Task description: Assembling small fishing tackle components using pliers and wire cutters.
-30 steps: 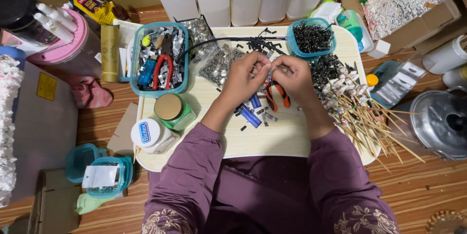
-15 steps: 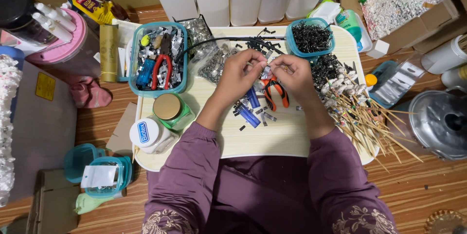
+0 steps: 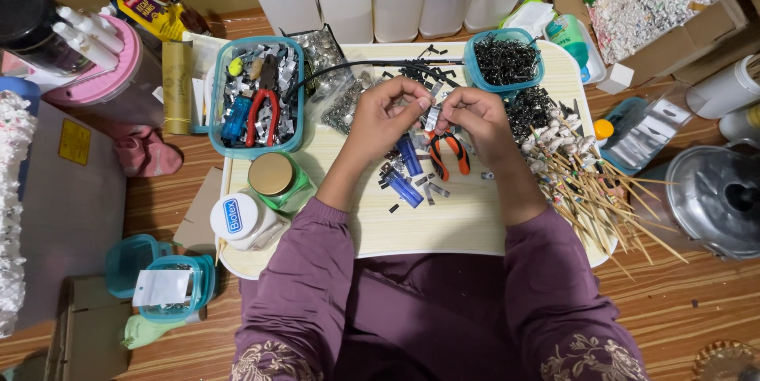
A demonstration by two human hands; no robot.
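Observation:
My left hand (image 3: pixel 388 116) and my right hand (image 3: pixel 475 116) meet over the middle of a pale lap table (image 3: pixel 443 219). Between their fingertips they pinch a small silvery metal piece (image 3: pixel 432 116). Just below the hands lie two blue lighters (image 3: pixel 408 171), orange-handled pliers (image 3: pixel 449 153) and several small metal scraps. Purple sleeves cover both forearms.
A teal tub (image 3: pixel 257 96) at the left holds metal bits, a blue lighter and red-handled pliers. A smaller teal bowl (image 3: pixel 503 60) holds black pieces. Wooden skewers with white tips (image 3: pixel 578 171) fan out on the right. A green jar (image 3: pixel 277 179) and a white jar (image 3: pixel 237 219) stand at the table's left edge.
Both hands stay together over the table; fingers shift slightly around the small metal piece. Nothing else has moved.

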